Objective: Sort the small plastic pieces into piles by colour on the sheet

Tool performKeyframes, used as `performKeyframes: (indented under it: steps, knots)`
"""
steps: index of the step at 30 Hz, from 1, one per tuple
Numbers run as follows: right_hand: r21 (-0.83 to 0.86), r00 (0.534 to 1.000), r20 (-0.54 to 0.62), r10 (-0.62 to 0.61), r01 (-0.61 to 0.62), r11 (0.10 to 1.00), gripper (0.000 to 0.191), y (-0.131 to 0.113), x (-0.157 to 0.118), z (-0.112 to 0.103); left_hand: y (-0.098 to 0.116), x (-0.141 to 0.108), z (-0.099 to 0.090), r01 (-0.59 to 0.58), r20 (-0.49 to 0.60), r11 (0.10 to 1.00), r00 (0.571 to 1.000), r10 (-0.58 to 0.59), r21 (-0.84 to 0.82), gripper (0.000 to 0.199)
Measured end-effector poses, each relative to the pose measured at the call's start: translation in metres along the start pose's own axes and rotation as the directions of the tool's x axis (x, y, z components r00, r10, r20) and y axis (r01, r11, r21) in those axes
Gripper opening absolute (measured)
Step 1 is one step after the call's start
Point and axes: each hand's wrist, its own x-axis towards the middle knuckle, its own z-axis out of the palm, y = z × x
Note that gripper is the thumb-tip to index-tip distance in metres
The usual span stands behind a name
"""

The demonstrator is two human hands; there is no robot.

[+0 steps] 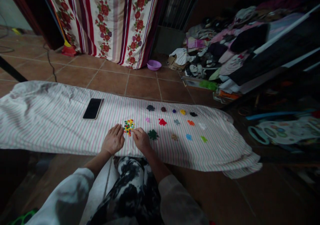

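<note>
You look to be at the picking-through step, judging by your fingertips at the mixed pile [129, 127]. That pile of small multicolored pieces sits on the striped cloth [62, 118], mid-counter, nearer the near edge than the phone [92, 108]. Single-color piles lie to its right in rough rows. Far row: dark gray pile [150, 108], brown pile [163, 109], purple pile [174, 111], yellow pile [182, 111], black pile [193, 114]. Middle: pink pile [147, 120], red pile [162, 122], light gray pile [176, 122], orange pile [191, 122], white pile [202, 126]. Nearest the near edge: dark green pile [152, 134], tan pile [174, 137], blue pile [188, 137], lime pile [204, 139].

Next move, my read: needs a light fingertip pinch on one piece, neighbors undisturbed, left hand kept low as a side guard.

Pose: both forearms reach in over the near edge, wrists low, hands angled inward. Left hand [112, 140] palm down, fingers together and slightly bent, tips beside the pile's left side; no piece visible in it. Right hand [141, 139] mostly curled, index finger out toward the pile's right side, thumb close; fingertip gap too small to read, can't tell if you've got a piece.
</note>
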Motion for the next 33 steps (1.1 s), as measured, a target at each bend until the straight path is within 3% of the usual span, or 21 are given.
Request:
performKeyframes:
  steps: [9,19,23,29,33]
  knots:
    - [-0.017,1.0,-0.021,-0.02,0.02,1.0,0.031,0.001,-0.001,0.002,0.0,-0.001,0.001,0.012,0.028,1.0,1.0,-0.011,-0.028,0.038]
    - [-0.121,0.998,0.055,-0.042,0.048,0.992,0.039,-0.004,-0.001,-0.002,0.001,0.0,0.0,0.028,0.052,0.999,0.998,-0.027,-0.024,0.041]
    - [-0.057,0.996,0.05,-0.07,0.073,0.996,0.041,-0.002,-0.001,-0.002,0.001,0.0,0.0,0.046,0.039,0.998,0.998,-0.044,-0.049,0.04]
    - [0.058,0.997,-0.075,-0.028,0.032,0.998,0.034,0.005,0.016,0.0,0.002,0.001,-0.001,0.051,0.051,0.997,0.998,-0.049,-0.052,0.04]
    - [0.026,1.0,-0.004,-0.026,0.026,0.999,0.029,0.003,0.03,0.001,0.001,0.001,0.0,0.045,0.047,0.998,0.998,-0.043,-0.041,0.04]
